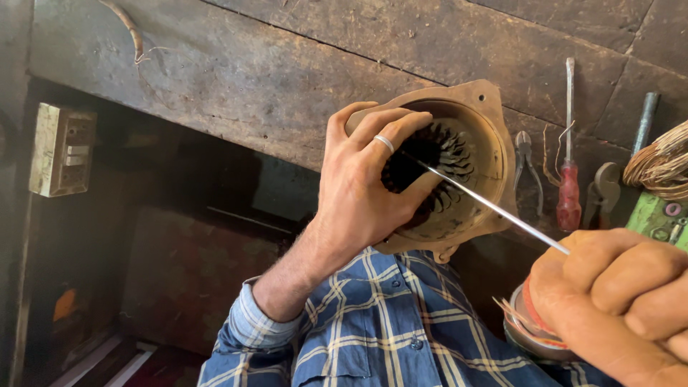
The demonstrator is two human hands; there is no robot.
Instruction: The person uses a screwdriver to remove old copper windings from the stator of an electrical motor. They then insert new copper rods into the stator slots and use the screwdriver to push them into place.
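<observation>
In the head view the left hand [358,193] had its grip closed around the near rim of a round motor stator housing [494,154], propped against the person's chest at the wooden table [287,72] edge. The right hand [616,301] was clenched tight on a thin metal rod [494,206], whose tip reached into the slotted core beside the left fingers. The step looked like working the slots; the next move would call for steady aim, with red-handled screwdriver [569,193] and pliers [525,168] lying farther right.
</observation>
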